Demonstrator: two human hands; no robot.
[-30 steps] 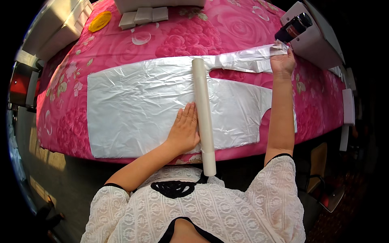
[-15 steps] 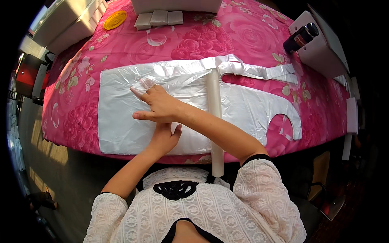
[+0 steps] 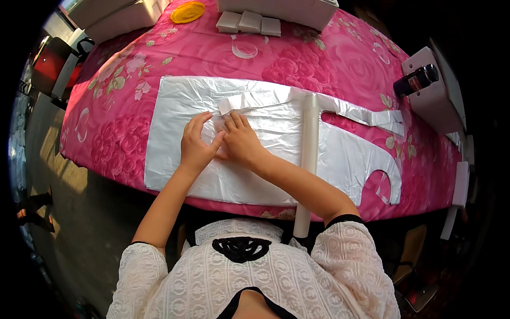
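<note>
A white, shiny plastic apron (image 3: 180, 170) lies spread flat, its cut-out neck and straps toward the right. Across it rests a long whitish roll (image 3: 309, 143), whose near end juts past the table edge. A folded plastic strip (image 3: 255, 100) runs leftward over the apron's far half. My right hand (image 3: 243, 141) lies over the apron, fingers stretched, with the tips touching the strip's left end. Beside it my left hand (image 3: 196, 146) is open, its fingers curved and apart; its thumb comes close to the right hand. What lies beneath the right palm is hidden.
Pink floral cloth (image 3: 119, 151) covers the table. At the far side are a yellow dish (image 3: 187, 11), several small white packets (image 3: 249, 22) and white boxes (image 3: 281, 11). A dark bottle (image 3: 416, 80) leans against a white box (image 3: 427, 101) at right. A red chair (image 3: 53, 64) stands left.
My left hand has come out from under the right arm, up and left onto the apron. My right hand has drawn back to the right, its fingers now down at the strip's end. The view has shifted.
</note>
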